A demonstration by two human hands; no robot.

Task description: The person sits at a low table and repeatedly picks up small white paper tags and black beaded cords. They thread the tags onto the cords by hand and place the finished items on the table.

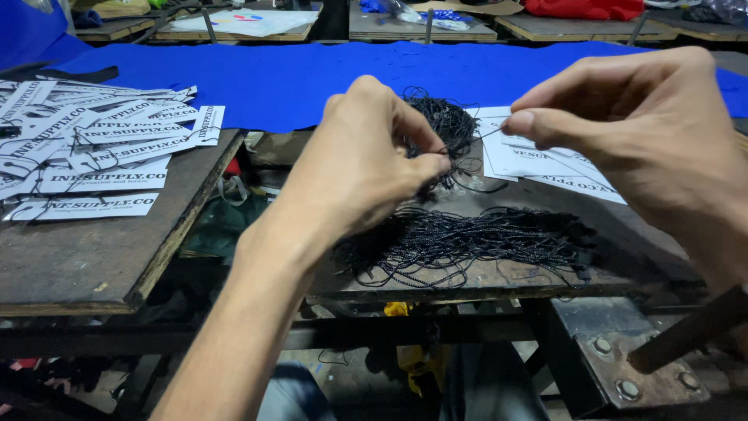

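Observation:
My left hand (366,156) is raised over a wooden board and pinches a bunch of thin black cords (448,129). My right hand (631,132) pinches the end of a single black cord (479,139) stretched between the two hands. Below them a loose tangle of black cords (475,242) lies spread on the board. A few white printed paper tags (545,160) rest behind the cords, under my right hand.
A pile of white printed tags (93,152) with cords attached covers a dark wooden board (86,257) at left. Blue fabric (296,74) stretches across the back. A metal bracket with bolts (623,355) sits at lower right; a gap opens between the boards.

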